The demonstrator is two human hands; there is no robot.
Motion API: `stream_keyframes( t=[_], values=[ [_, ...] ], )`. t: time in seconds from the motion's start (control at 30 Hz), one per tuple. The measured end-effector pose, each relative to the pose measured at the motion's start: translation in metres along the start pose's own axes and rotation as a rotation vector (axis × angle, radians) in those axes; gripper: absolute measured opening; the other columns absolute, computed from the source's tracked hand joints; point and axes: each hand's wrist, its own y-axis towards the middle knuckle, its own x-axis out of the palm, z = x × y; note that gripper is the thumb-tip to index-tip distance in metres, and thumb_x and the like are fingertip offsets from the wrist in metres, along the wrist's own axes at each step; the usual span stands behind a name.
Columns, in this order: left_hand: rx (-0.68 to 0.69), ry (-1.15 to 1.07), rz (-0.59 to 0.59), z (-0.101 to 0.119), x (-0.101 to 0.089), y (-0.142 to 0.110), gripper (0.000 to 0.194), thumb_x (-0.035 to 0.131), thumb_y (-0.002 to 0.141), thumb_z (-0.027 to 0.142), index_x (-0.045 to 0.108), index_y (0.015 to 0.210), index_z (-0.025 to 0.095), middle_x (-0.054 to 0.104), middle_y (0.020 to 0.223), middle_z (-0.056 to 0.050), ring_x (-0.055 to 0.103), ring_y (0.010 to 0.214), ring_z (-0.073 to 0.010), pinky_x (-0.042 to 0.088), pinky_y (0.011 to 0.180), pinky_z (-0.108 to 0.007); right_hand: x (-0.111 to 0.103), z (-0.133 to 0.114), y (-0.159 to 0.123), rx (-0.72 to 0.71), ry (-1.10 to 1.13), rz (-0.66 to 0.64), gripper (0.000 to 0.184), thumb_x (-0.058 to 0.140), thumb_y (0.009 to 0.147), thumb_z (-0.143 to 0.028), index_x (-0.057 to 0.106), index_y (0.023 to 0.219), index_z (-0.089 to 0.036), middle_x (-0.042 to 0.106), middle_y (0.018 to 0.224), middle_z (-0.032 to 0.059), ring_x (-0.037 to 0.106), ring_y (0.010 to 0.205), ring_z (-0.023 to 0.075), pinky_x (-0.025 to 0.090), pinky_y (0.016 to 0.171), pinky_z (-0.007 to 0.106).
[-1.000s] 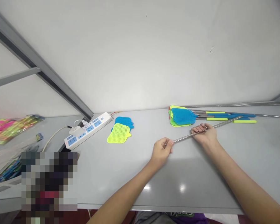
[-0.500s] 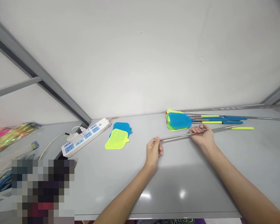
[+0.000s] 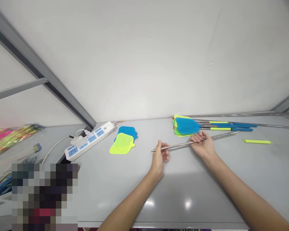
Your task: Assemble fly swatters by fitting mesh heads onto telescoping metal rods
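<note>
Both my hands hold a thin steel rod (image 3: 178, 146) that runs level across the grey table (image 3: 125, 192). My left hand (image 3: 160, 157) grips it near its left end, and my right hand (image 3: 202, 144) grips it further along, palm up. To the right stands a stack of plastic fly swatters (image 3: 186, 126) with blue and yellow-green mesh heads, their handles pointing right. A loose yellow-green handle grip (image 3: 257, 141) lies beyond the rod's right end. Left of my hands lie a yellow-green mesh head (image 3: 122, 143) and a blue mesh head (image 3: 126, 130), partly overlapping.
A white power strip (image 3: 90, 140) with plugs and cables lies at the table's back left. A colourful plastic bag (image 3: 14, 138) sits further left. A pixelated patch hides the lower left. Long steel rods (image 3: 233, 114) lie along the back edge.
The rod has moved left with my hands, its left end now further out and its right end away from the yellow-green grip. The camera view has also shifted slightly.
</note>
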Motion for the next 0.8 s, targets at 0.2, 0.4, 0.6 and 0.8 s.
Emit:
stream_keyframes(
  t=[0.2, 0.4, 0.6, 0.8],
  values=[
    [-0.016, 0.012, -0.05, 0.002, 0.0, 0.0, 0.045, 0.042, 0.073, 0.056, 0.054, 0.074, 0.013, 0.042, 0.048, 0.004, 0.038, 0.038, -0.0044, 0.024, 0.039, -0.018, 0.001, 0.019, -0.009, 0.035, -0.068, -0.099, 0.023, 0.041, 0.078, -0.023, 0.032, 0.057, -0.016, 0.023, 0.046, -0.0067, 0.029, 0.039, 0.0043, 0.031, 0.038, 0.016],
    [-0.079, 0.012, -0.087, 0.004, 0.0, 0.001, 0.041, 0.044, 0.074, 0.052, 0.054, 0.07, 0.012, 0.048, 0.05, 0.001, 0.042, 0.039, -0.0058, 0.026, 0.039, -0.019, 0.011, 0.025, -0.022, 0.054, -0.172, -0.235, 0.024, 0.044, 0.078, -0.028, 0.038, 0.058, -0.015, 0.026, 0.049, -0.0056, 0.032, 0.043, 0.005, 0.035, 0.044, 0.018],
    [-0.127, -0.136, -0.069, 0.004, -0.003, 0.003, 0.034, 0.045, 0.075, 0.045, 0.054, 0.072, 0.012, 0.052, 0.053, 0.0, 0.046, 0.043, -0.0072, 0.029, 0.042, -0.019, 0.015, 0.013, -0.017, 0.033, -0.244, -0.191, 0.025, 0.044, 0.077, -0.036, 0.041, 0.062, -0.016, 0.033, 0.054, -0.0032, 0.037, 0.049, 0.0073, 0.038, 0.047, 0.021],
    [-0.114, -0.168, -0.07, 0.002, -0.004, 0.004, 0.036, 0.043, 0.075, 0.043, 0.057, 0.076, 0.01, 0.052, 0.054, -0.001, 0.048, 0.046, -0.0081, 0.031, 0.045, -0.02, 0.013, 0.0, -0.01, -0.022, -0.16, -0.181, 0.021, 0.044, 0.077, -0.031, 0.037, 0.063, -0.017, 0.026, 0.052, -0.0053, 0.033, 0.046, 0.0063, 0.036, 0.043, 0.019]
  ],
)
